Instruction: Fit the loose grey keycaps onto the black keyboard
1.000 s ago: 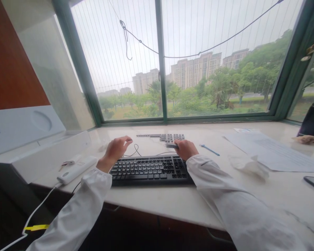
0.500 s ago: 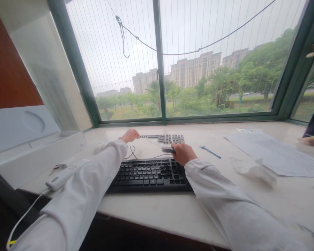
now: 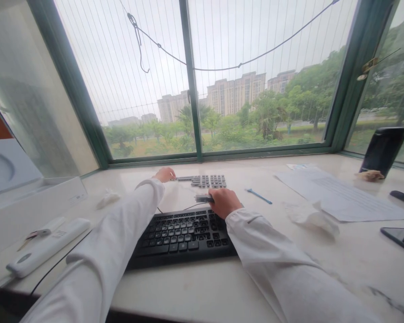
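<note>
Grey keycaps (image 3: 208, 181) meet left hand (image 3: 164, 174); right hand (image 3: 224, 202) grips small tool (image 3: 204, 198).

keyboards: one black one (image 3: 183, 233)
loose key rows: one strip (image 3: 207, 181)
pens: one blue (image 3: 258, 196)
phones: one (image 3: 402, 237)
crumpled tissues: two (image 3: 311, 218) (image 3: 107, 198)

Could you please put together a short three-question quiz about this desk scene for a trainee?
1. True or false: the left hand rests on the black computer keyboard.
2. What lies between the right hand and the white printed paper sheets? A) slim blue pen B) red mug C) scissors
3. Fill in: the left hand reaches the end of a grid of loose dark ______ near the window.

Key: 1 false, it is beyond the keyboard. 2 A, the slim blue pen. 3 keycaps.
</note>
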